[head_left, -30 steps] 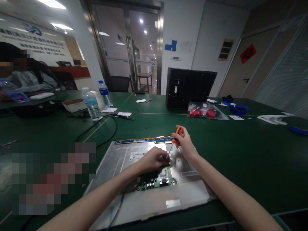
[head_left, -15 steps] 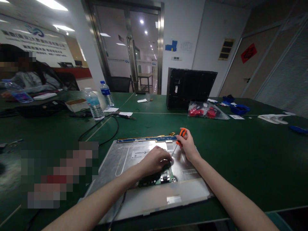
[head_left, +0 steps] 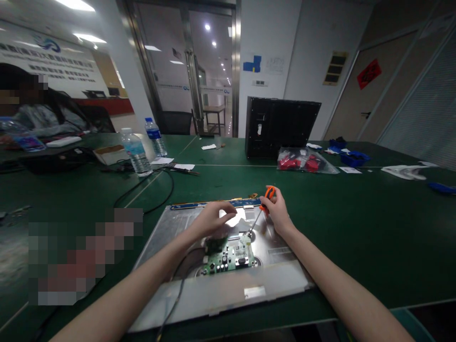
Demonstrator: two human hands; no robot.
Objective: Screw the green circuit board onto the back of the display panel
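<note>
A silver metal display panel (head_left: 281, 266) lies on the green table, with a green circuit board (head_left: 228, 256) on its middle. My right hand (head_left: 280, 211) grips an orange and black screwdriver (head_left: 270, 194), whose shaft slants down to the board's upper right corner. Above the board's upper left, my left hand (head_left: 215, 218) hovers with fingers bent and apart, holding nothing that I can see. A blue circuit strip (head_left: 199, 205) runs along the panel's far edge. A black cable (head_left: 182, 285) runs from beside the board over the near edge.
Two water bottles (head_left: 137, 154) stand at the left, near a looping black cable (head_left: 173, 190). Farther back are a black monitor casing (head_left: 281, 126) and a clear bag with red parts (head_left: 306, 161). A person (head_left: 53, 109) sits at the far left.
My left hand has lifted off the board and moved up and left, uncovering the board. The screwdriver in my right hand stays at the same corner.
</note>
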